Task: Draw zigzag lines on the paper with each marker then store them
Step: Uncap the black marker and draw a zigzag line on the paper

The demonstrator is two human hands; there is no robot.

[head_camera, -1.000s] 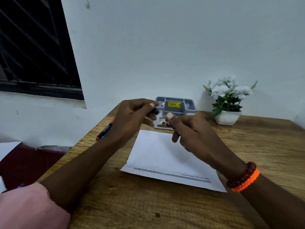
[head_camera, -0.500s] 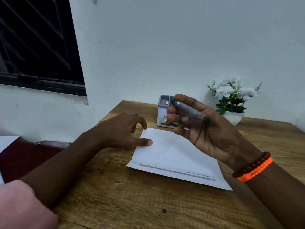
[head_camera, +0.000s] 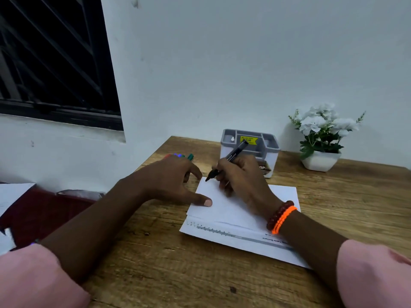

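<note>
A white sheet of paper lies on the wooden table, over a second printed sheet. My right hand grips a black marker, uncapped, with its tip at the paper's far left corner. My left hand rests flat beside the paper, its thumb pressing the sheet's left edge. Behind my left hand lie several other markers; only their red, blue and green ends show. A grey desk organiser stands behind my right hand.
A white pot of white flowers stands at the back right against the wall. The table's left edge runs diagonally beside my left forearm, with a dark red surface and loose papers below it. A dark barred window is at upper left.
My right hand turned the marker into a writing grip and lowered its tip to the paper's far left corner. My left hand stayed on the sheet's left edge.
</note>
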